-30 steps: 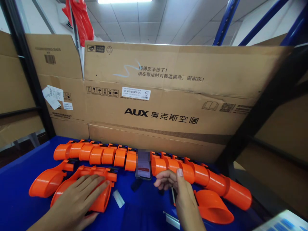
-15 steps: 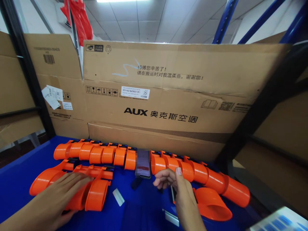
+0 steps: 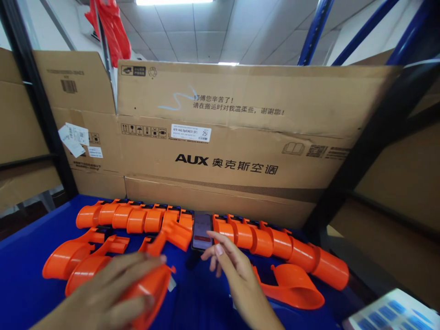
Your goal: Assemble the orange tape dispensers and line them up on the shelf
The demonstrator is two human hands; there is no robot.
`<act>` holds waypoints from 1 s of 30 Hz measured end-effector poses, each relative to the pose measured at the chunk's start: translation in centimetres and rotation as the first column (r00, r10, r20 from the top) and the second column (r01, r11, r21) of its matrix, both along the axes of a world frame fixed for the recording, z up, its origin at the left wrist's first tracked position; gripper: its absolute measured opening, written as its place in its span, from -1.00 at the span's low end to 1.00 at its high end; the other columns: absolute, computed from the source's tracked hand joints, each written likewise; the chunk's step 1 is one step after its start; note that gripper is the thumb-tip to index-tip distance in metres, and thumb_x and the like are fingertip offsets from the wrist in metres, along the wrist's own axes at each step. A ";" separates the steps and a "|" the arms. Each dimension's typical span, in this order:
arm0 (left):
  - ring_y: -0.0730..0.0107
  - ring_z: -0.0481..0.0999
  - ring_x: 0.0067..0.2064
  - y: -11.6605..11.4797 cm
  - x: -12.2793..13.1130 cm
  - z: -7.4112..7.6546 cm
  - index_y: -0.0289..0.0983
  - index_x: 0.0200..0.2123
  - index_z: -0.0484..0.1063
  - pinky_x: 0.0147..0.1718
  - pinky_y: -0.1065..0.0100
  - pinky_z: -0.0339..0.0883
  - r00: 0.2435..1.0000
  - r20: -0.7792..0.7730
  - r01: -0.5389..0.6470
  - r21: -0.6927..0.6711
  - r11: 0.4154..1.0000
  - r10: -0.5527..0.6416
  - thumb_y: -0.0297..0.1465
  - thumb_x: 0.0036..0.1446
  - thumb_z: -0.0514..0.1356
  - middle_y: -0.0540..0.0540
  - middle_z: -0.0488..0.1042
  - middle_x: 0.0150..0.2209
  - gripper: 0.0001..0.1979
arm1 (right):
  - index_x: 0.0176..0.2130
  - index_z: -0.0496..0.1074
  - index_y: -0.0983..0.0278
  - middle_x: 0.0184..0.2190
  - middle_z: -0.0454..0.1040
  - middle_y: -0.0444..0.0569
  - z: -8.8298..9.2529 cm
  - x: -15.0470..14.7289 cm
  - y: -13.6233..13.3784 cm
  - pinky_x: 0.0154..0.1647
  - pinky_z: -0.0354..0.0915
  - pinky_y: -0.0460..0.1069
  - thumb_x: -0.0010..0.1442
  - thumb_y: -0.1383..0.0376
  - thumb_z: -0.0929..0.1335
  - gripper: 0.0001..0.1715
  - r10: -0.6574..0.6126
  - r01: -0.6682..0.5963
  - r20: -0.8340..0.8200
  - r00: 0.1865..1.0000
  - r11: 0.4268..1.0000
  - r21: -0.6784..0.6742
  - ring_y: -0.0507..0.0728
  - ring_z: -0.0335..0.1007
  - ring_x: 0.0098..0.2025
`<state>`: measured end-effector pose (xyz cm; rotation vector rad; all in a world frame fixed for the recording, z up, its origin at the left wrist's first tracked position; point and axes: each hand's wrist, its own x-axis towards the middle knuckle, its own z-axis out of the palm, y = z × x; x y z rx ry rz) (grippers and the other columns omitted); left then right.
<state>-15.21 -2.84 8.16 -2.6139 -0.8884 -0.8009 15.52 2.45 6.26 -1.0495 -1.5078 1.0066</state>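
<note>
An orange plastic part (image 3: 154, 284) with a round cup and a flat arm is in my left hand (image 3: 110, 293), the fingers wrapped over its cup; it is tilted and slightly blurred. My right hand (image 3: 233, 270) is raised over the blue surface, fingers apart and bent, holding nothing. Just beyond its fingertips lies a phone (image 3: 202, 231). Loose orange parts (image 3: 67, 260) lie left of my left hand, and another orange part (image 3: 299, 286) lies right of my right hand.
Rows of orange cups (image 3: 137, 220) line the back on both sides of the phone. Behind stands a cardboard wall (image 3: 223, 146). Black frame posts (image 3: 364, 156) flank it. A white-and-blue box (image 3: 395, 311) sits at the lower right.
My left hand has lifted an orange part from the left group and moved it right, toward the middle. My right hand has moved slightly left, and its fingers have spread.
</note>
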 end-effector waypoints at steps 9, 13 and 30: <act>-0.18 0.02 0.45 3.5 9.3 -2.3 0.11 0.44 -0.11 0.28 -0.24 0.08 0.860 0.384 0.486 -0.419 0.767 -0.335 -0.31 0.29 0.24 -0.17 -0.06 0.50 -0.21 | -0.21 0.60 0.22 -0.48 0.52 -0.05 1.2 2.2 1.8 -0.37 0.42 0.02 0.14 -0.17 0.41 -0.46 -0.239 0.238 -0.140 0.961 0.971 -0.024 0.22 0.49 -0.34; -0.15 -0.01 0.46 5.1 11.4 -2.7 0.00 0.47 -0.23 0.33 -0.26 -0.12 0.753 0.654 0.584 -0.715 0.385 0.072 -0.05 0.38 -0.02 -0.19 -0.04 0.50 -0.29 | -0.21 0.57 0.22 -0.60 0.41 -0.14 1.7 3.1 1.8 -0.58 0.28 -0.07 0.15 -0.13 0.43 -0.50 -0.263 0.257 -0.138 0.955 0.965 -0.056 0.10 0.34 -0.54; 0.25 0.62 -0.61 6.1 15.7 -8.9 -0.12 0.08 0.28 -0.64 0.43 0.35 0.123 0.848 0.967 -0.219 0.128 0.516 -0.02 0.22 0.19 0.04 0.60 -0.46 -0.54 | -0.07 0.51 0.25 -0.35 0.51 -0.04 -1.2 1.1 2.6 -0.45 0.31 -0.03 0.39 0.01 0.19 -0.52 -0.163 0.164 0.037 0.986 0.986 -0.009 0.13 0.39 -0.40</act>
